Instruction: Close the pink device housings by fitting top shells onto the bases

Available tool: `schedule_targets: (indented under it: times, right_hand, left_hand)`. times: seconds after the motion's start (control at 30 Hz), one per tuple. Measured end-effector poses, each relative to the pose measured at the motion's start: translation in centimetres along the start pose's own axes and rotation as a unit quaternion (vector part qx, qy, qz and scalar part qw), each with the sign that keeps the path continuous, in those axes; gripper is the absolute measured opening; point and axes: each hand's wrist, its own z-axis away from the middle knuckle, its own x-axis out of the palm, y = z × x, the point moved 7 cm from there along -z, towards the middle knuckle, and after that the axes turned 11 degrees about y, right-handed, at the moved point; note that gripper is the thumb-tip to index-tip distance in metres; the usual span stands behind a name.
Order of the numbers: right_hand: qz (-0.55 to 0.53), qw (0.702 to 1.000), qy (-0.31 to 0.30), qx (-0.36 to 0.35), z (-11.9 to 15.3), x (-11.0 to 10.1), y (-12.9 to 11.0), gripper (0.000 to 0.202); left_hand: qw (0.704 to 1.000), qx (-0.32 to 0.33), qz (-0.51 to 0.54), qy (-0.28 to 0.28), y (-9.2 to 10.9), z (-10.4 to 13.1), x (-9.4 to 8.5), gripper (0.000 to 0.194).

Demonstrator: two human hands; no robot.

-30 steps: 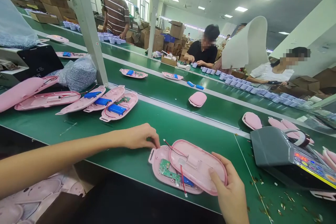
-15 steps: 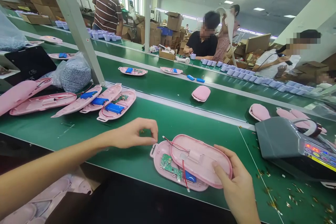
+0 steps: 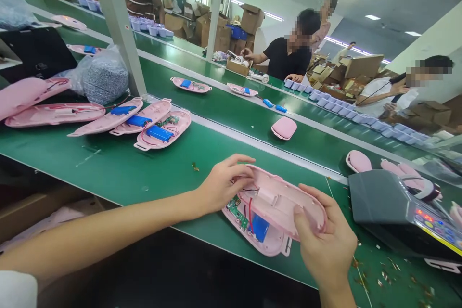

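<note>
A pink oval cover (image 3: 277, 199) lies tilted over a pink bottom shell (image 3: 269, 240) at the near edge of the green belt (image 3: 144, 173). The shell holds a green circuit board (image 3: 238, 211), a blue battery (image 3: 259, 227) and red wires. My left hand (image 3: 225, 183) grips the cover's left end, fingers over the wires. My right hand (image 3: 325, 236) clasps the cover's right end, thumb on its inner face. Both hands hold the two halves just above the belt.
Three open pink shells with blue batteries (image 3: 162, 130) lie on the belt to the left, beside a grey mesh bag (image 3: 104, 79) and a metal post (image 3: 119, 29). A grey machine with a red display (image 3: 397, 211) stands at right. Other people work across the far belt.
My left hand has moved right from the belt onto the cover's left end. The cover and shell have been turned and lifted slightly; the shell's tab now points to the right.
</note>
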Motion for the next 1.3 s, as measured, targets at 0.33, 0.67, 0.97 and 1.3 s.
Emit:
schedule_targets:
  times: [0.33, 0.67, 0.97, 1.3]
  right_hand:
    - [0.042, 0.996, -0.06, -0.045, -1.8, 1.2, 0.3, 0.03]
    - [0.018, 0.999, -0.035, -0.007, -2.9, 1.1, 2.3, 0.036]
    - [0.137, 0.929, -0.314, -0.139, -3.0, 9.5, -3.6, 0.027]
    - [0.048, 0.937, -0.342, -0.06, -3.3, 10.2, -1.5, 0.02]
  left_hand:
    - [0.997, 0.031, -0.054, 0.041, -0.3, 0.9, -0.8, 0.019]
    - [0.927, -0.264, 0.259, -0.068, -3.8, 0.6, 0.7, 0.025]
    - [0.935, -0.262, 0.225, -0.077, -3.7, 0.9, 1.4, 0.035]
    - [0.927, -0.308, 0.208, -0.044, -4.9, 0.8, 1.3, 0.021]
